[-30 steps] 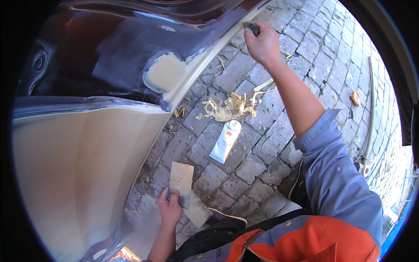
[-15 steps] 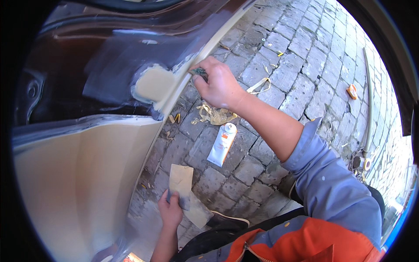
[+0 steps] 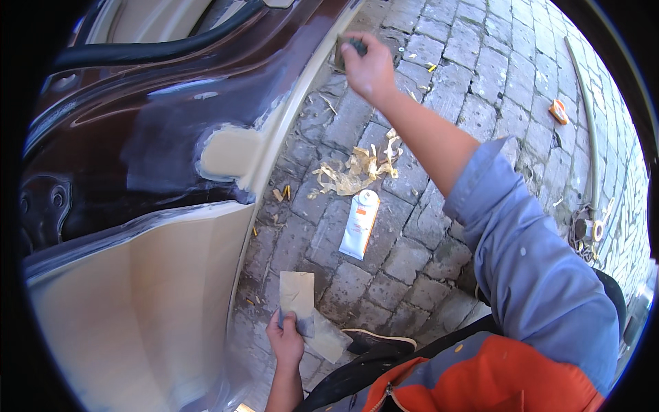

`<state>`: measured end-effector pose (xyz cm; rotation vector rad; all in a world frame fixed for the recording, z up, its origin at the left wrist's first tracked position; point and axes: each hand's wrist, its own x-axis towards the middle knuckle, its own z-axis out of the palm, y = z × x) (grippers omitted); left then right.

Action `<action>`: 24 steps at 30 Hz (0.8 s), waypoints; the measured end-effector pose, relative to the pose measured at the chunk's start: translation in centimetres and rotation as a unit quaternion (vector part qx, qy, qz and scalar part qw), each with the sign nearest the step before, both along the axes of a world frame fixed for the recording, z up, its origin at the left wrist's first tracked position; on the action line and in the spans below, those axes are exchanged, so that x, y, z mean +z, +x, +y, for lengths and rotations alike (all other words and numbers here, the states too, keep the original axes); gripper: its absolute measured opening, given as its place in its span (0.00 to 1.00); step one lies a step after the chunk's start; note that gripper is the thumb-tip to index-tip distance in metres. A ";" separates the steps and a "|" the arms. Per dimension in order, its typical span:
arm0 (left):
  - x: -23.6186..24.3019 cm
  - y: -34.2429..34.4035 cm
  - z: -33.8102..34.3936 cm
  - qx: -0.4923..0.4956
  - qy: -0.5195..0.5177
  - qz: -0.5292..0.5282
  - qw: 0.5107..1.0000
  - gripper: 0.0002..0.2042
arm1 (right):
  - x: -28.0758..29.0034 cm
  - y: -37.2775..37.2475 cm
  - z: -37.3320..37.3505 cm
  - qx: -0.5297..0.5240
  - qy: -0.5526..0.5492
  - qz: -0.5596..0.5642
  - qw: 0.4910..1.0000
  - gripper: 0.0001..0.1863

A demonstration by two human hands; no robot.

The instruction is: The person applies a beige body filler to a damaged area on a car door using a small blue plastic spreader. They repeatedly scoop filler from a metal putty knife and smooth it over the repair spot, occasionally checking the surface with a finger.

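My right hand (image 3: 368, 67) reaches far up and presses a small dark sanding pad (image 3: 345, 52) against the lower edge of a dark brown car body panel (image 3: 137, 117). A beige filler patch (image 3: 230, 152) sits on that panel, ringed by sanded grey. Low down, my left hand (image 3: 286, 338) grips sheets of tan sandpaper (image 3: 298, 295) close to the pale primed panel (image 3: 130, 295).
A white tube with an orange label (image 3: 360, 224) lies on the cobblestones (image 3: 412, 254). Curled scraps of masking tape (image 3: 357, 168) lie beyond it. A hose (image 3: 589, 137) and a small orange object (image 3: 559, 111) are at the right. My dark shoe (image 3: 377, 340) is near the left hand.
My right hand has swung from the filler patch area back up along the panel's lower edge with the pad. The left hand has kept still with the sandpaper.
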<state>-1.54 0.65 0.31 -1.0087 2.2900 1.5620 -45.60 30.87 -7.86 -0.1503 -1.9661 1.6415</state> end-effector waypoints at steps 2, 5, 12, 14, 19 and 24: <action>-0.1 0.0 -0.1 -0.002 -0.006 -0.004 1.000 0.12 | 1.1 3.8 -2.4 0.082 -0.074 -0.078 0.991 0.12; -0.3 -0.3 0.1 -0.003 0.003 -0.005 1.000 0.12 | -0.8 7.3 -5.7 0.148 -0.101 -0.065 0.982 0.12; -0.6 -0.1 -0.3 -0.022 -0.023 -0.006 0.999 0.13 | -1.0 5.5 -0.7 0.138 0.082 -0.004 0.987 0.11; -0.8 0.3 -0.7 -0.019 -0.031 -0.002 0.999 0.13 | 0.4 3.6 1.9 0.142 0.194 -0.033 0.970 0.11; -0.6 0.2 -0.5 -0.012 -0.019 0.009 1.000 0.13 | 2.2 1.6 3.2 0.172 0.350 -0.065 0.918 0.11; -0.3 -0.3 0.0 0.004 -0.014 0.004 1.000 0.12 | 3.4 5.3 0.5 0.205 0.390 -0.098 0.893 0.09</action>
